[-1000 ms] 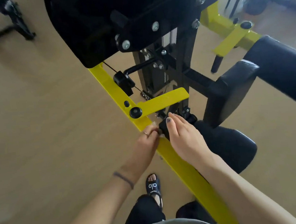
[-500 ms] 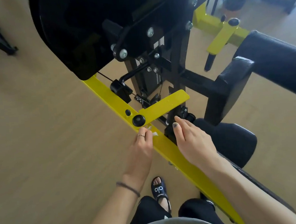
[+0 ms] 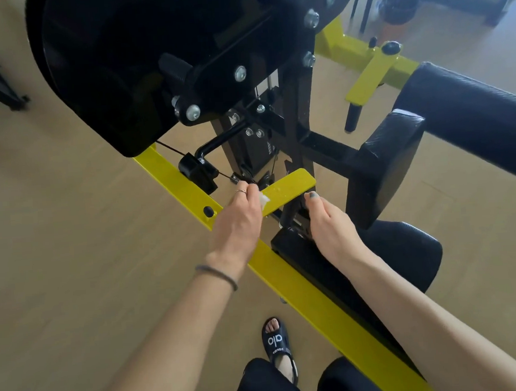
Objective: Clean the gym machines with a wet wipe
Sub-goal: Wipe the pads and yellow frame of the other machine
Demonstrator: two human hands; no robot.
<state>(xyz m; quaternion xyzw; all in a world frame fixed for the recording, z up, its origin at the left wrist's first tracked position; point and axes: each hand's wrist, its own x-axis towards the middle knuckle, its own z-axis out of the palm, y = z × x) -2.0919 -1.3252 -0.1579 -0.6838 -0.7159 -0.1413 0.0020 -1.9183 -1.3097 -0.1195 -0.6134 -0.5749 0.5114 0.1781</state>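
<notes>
A bright yellow frame bar (image 3: 303, 296) is running under the black seat pad (image 3: 407, 252), and a short yellow plate (image 3: 289, 187) is showing the same glossy yellow. The wet wipe (image 3: 264, 198) is showing as a small white scrap against that yellow. The big cover (image 3: 119, 67) and the roller pad (image 3: 474, 119) are looking plain black, with silver bolt heads (image 3: 240, 73) shining on the black bracket. The floor (image 3: 70, 239) is showing a pale tan wood grain. A black sandal (image 3: 276, 342) is carrying white lettering. The thumbnail on the right hand (image 3: 332, 229) is wearing dark grey-blue polish, and the left hand (image 3: 237, 224) is wearing a thin silver ring.
</notes>
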